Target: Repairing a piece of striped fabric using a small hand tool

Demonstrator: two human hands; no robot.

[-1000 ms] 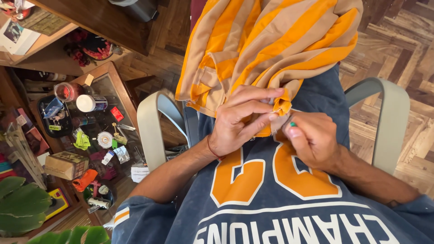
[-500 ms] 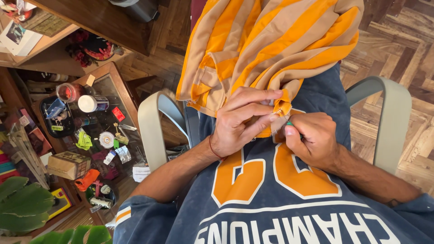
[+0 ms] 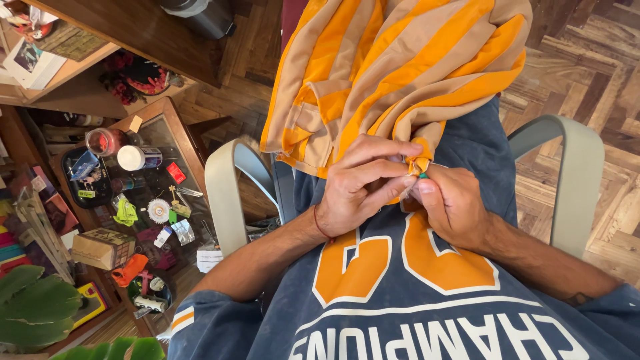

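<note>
The striped cloth (image 3: 400, 73) looks like soft, matt woven fabric in orange and tan, creased into loose folds. The blue shirt (image 3: 427, 293) is a faded, matt cotton with flat printed lettering that has a slightly smoother finish. The chair arms (image 3: 567, 180) are smooth, grey and softly satin, like painted metal or plastic. The floor (image 3: 587, 60) is parquet wood with a worn, low sheen. The side table (image 3: 180, 127) has a wooden frame and a glossy glass top.

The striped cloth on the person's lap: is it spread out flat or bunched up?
Bunched up. The orange and tan striped cloth lies in deep folds over the lap, and both hands, left hand and right hand, pinch one gathered edge.
</note>
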